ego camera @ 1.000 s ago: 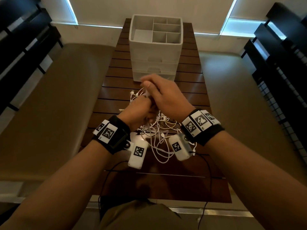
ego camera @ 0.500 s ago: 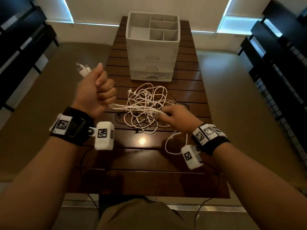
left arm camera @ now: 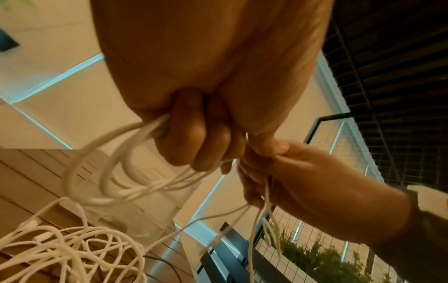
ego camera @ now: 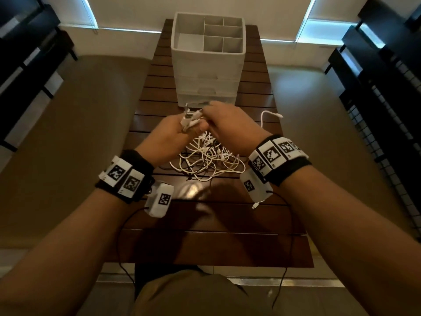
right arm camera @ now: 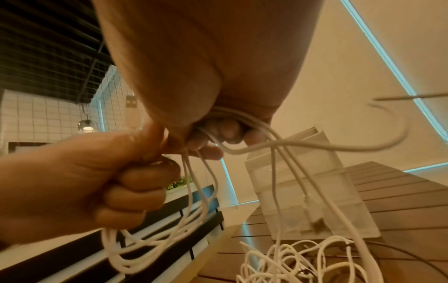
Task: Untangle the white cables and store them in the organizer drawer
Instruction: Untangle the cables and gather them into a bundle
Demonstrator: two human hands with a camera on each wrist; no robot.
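A tangle of white cables (ego camera: 206,159) lies on the slatted wooden table (ego camera: 205,224), in front of the white organizer (ego camera: 208,60) with its stacked drawers. My left hand (ego camera: 169,135) is fisted round coiled loops of white cable (left arm camera: 126,168), with plug ends sticking out above the fist (ego camera: 190,117). My right hand (ego camera: 230,126) meets it thumb to thumb and pinches several cable strands (right arm camera: 244,132) that hang down to the pile. One cable end (ego camera: 271,115) arcs out to the right of the right hand.
The organizer's open top has several compartments (ego camera: 224,34). Its drawers (ego camera: 206,87) look closed. Dark slatted benches (ego camera: 27,53) stand on both sides of the table over a tan floor. Thin black wires (ego camera: 287,224) trail from my wrist cameras across the near table.
My left hand, which was raised out to the left pulling a cable taut, has come back to the middle. My right hand has lifted off the pile to meet it.
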